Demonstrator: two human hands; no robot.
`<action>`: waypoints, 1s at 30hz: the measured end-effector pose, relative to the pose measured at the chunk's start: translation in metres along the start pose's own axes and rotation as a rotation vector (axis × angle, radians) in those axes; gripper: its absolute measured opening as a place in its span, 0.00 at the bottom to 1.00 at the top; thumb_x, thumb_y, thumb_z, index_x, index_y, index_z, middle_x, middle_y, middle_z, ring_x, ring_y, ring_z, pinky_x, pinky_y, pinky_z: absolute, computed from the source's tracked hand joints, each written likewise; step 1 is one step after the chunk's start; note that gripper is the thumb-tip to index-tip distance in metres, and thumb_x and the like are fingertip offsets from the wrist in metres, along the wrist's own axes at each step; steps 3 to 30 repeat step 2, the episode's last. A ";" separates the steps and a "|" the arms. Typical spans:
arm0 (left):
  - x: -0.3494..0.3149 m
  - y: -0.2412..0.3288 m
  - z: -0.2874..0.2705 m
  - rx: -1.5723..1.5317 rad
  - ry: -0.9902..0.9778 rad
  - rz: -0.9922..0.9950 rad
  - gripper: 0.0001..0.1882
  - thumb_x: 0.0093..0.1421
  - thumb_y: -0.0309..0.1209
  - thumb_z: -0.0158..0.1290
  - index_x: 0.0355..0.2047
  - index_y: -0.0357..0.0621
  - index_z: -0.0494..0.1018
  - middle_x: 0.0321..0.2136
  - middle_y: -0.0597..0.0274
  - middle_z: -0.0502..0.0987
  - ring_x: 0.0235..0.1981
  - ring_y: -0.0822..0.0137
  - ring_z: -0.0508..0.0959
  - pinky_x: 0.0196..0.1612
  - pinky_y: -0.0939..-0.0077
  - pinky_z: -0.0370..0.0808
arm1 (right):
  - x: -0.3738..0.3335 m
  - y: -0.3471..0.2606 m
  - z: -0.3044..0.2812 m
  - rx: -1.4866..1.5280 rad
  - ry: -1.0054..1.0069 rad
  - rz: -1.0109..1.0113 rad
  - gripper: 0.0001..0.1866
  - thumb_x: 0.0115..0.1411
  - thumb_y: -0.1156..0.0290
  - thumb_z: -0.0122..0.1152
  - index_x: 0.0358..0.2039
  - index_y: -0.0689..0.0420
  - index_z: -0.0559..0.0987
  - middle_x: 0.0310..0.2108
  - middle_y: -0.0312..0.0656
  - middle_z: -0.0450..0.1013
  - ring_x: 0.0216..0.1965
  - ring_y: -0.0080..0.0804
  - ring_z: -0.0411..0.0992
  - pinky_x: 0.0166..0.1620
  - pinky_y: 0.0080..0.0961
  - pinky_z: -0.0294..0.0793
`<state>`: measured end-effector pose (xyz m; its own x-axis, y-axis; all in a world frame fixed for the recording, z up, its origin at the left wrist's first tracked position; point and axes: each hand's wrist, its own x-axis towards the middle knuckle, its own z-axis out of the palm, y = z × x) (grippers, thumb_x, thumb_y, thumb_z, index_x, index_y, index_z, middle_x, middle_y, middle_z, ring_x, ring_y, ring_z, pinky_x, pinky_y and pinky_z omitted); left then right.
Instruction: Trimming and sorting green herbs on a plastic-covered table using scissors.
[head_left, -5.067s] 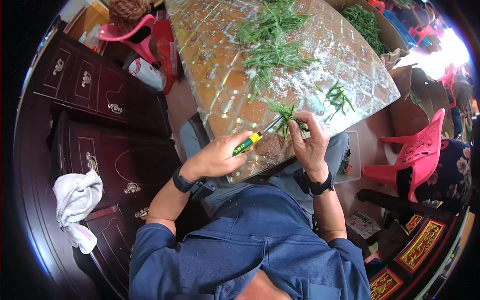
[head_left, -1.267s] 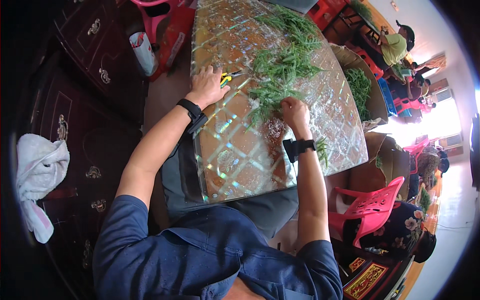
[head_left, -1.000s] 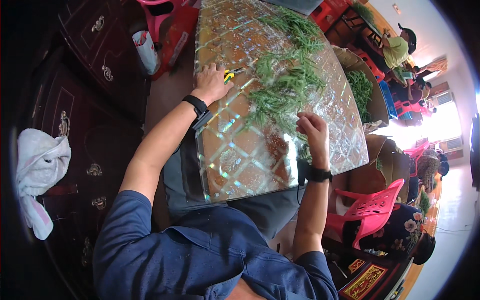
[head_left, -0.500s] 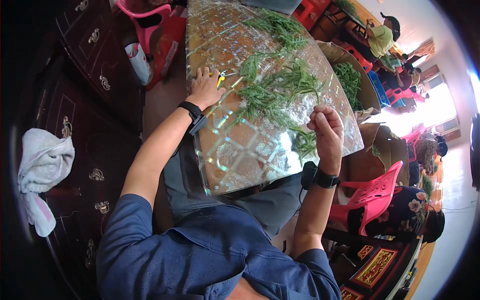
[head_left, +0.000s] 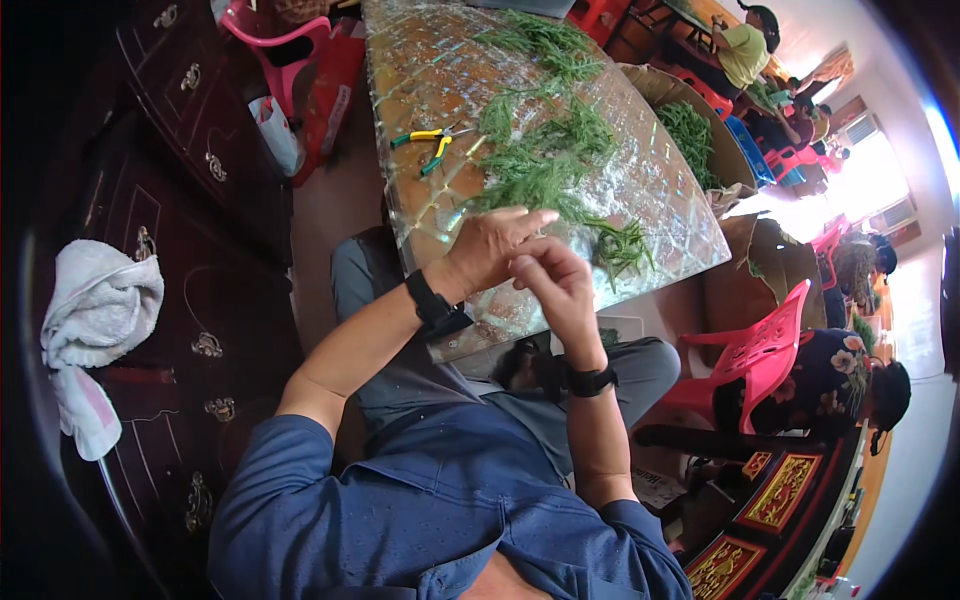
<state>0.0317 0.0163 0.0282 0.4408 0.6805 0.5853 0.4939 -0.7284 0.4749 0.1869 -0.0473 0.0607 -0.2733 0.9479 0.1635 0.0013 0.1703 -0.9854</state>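
Note:
My two hands meet over the table's near edge, at the lower end of a leafy green sprig. My right hand is closed in a pinch at the stem end, which its fingers hide. Beside and partly above it, my left hand is closed across the base of the same sprig; its fingers are somewhat blurred. Pliers with yellow and green handles lie on the table left of the greenery, handles spread, touched by neither hand. A smaller green sprig lies right of my hands.
The patterned, clear-covered table carries more green sprigs at its far end and white specks. A cardboard box of greenery stands to the right. Pink chairs flank the table. Dark drawers run along my left. Other people sit farther right.
My left hand has let go of the pliers and moved right and nearer to the sprig. My right hand has come left and nearer, bringing the sprig along. The pliers now lie free.

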 end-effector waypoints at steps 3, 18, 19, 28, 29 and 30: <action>-0.012 -0.010 0.004 -0.103 0.057 0.096 0.38 0.53 0.31 0.62 0.65 0.50 0.63 0.33 0.52 0.78 0.34 0.57 0.81 0.37 0.61 0.77 | -0.005 0.004 0.008 -0.056 -0.026 0.021 0.09 0.66 0.72 0.59 0.45 0.60 0.78 0.35 0.35 0.77 0.34 0.22 0.75 0.38 0.20 0.74; -0.012 -0.010 0.004 -0.103 0.057 0.096 0.38 0.53 0.31 0.62 0.65 0.50 0.63 0.33 0.52 0.78 0.34 0.57 0.81 0.37 0.61 0.77 | -0.005 0.004 0.008 -0.056 -0.026 0.021 0.09 0.66 0.72 0.59 0.45 0.60 0.78 0.35 0.35 0.77 0.34 0.22 0.75 0.38 0.20 0.74; -0.012 -0.010 0.004 -0.103 0.057 0.096 0.38 0.53 0.31 0.62 0.65 0.50 0.63 0.33 0.52 0.78 0.34 0.57 0.81 0.37 0.61 0.77 | -0.005 0.004 0.008 -0.056 -0.026 0.021 0.09 0.66 0.72 0.59 0.45 0.60 0.78 0.35 0.35 0.77 0.34 0.22 0.75 0.38 0.20 0.74; -0.012 -0.010 0.004 -0.103 0.057 0.096 0.38 0.53 0.31 0.62 0.65 0.50 0.63 0.33 0.52 0.78 0.34 0.57 0.81 0.37 0.61 0.77 | -0.005 0.004 0.008 -0.056 -0.026 0.021 0.09 0.66 0.72 0.59 0.45 0.60 0.78 0.35 0.35 0.77 0.34 0.22 0.75 0.38 0.20 0.74; -0.012 -0.010 0.004 -0.103 0.057 0.096 0.38 0.53 0.31 0.62 0.65 0.50 0.63 0.33 0.52 0.78 0.34 0.57 0.81 0.37 0.61 0.77 | -0.005 0.004 0.008 -0.056 -0.026 0.021 0.09 0.66 0.72 0.59 0.45 0.60 0.78 0.35 0.35 0.77 0.34 0.22 0.75 0.38 0.20 0.74; -0.012 -0.010 0.004 -0.103 0.057 0.096 0.38 0.53 0.31 0.62 0.65 0.50 0.63 0.33 0.52 0.78 0.34 0.57 0.81 0.37 0.61 0.77 | -0.005 0.004 0.008 -0.056 -0.026 0.021 0.09 0.66 0.72 0.59 0.45 0.60 0.78 0.35 0.35 0.77 0.34 0.22 0.75 0.38 0.20 0.74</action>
